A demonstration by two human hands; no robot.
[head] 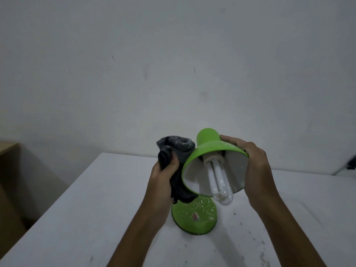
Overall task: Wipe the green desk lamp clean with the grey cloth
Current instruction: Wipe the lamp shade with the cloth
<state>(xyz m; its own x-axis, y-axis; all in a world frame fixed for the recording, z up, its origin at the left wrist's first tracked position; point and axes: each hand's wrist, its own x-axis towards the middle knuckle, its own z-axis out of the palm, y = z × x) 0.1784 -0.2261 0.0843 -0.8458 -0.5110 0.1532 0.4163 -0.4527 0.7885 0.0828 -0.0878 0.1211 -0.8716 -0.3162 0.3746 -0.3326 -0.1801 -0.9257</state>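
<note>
Brown wooden furniture (8,170) stands at the far left edge, beside the white bench (96,209) that fills the lower part of the head view. Moving right, the left hand (163,176) has its fingers curled round a bunched grey cloth (173,151), gripping it; the cloth bulges above the hand and hangs below it, pressed against the left outer side of the lamp shade (194,160). White specks dot the upper folds of the cloth. The green desk lamp (208,149) stands near the middle of the bench on its round green base (194,216), which is flecked with white spots and carries a small red mark. Its shade is tipped so that the open mouth faces the camera, showing a pale inner lining and a white compact fluorescent bulb (219,182) that juts past the rim. Further right, the right hand (252,164) holds the shade at its right rim, fingers wrapped over the outer green surface. Grey specks are scattered across the bench to the right of the base. At the far right edge a dark object (351,162) shows, too blurred to identify.
</note>
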